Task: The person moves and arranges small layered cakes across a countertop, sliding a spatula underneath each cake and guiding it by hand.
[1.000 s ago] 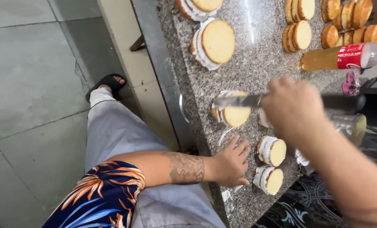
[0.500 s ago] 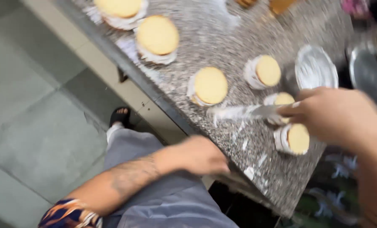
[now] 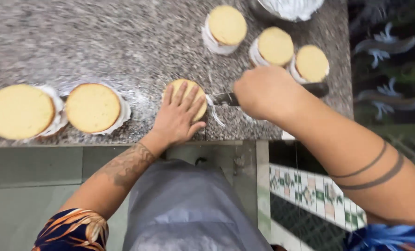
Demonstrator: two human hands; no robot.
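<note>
Granite counter (image 3: 123, 42), speckled grey, fills the top half of the view, front edge running across the middle. Person stands at 6 o'clock in grey trousers (image 3: 189, 209), a patterned sleeve on each arm. Two big yellow sponge rounds sit at 9 o'clock near the counter edge: far-left cake (image 3: 19, 111) and the second cake (image 3: 93, 108) just beside it, both on crumpled white paper. Three small sponge rounds cluster at 1 o'clock: first small cake (image 3: 227, 25), middle small cake (image 3: 275, 45), third small cake (image 3: 312, 63), each wrapped in a white band, close together. A metal bowl (image 3: 291, 7) is cut off by the top edge at 12 o'clock. Dead centre: left hand (image 3: 179, 116) lies flat on top of the small centre cake (image 3: 185, 93), fingers spread apart, pressing down, palm covering most of it. Right hand (image 3: 265, 93) at 3 o'clock from that cake, fingers curled tight around the dark handle of a knife (image 3: 224, 98); its blade lies horizontal, tip meeting the cake's side under the left fingers. How deep the blade is in, can't tell. Handle end sticks out past the fist toward the third small cake.
</note>
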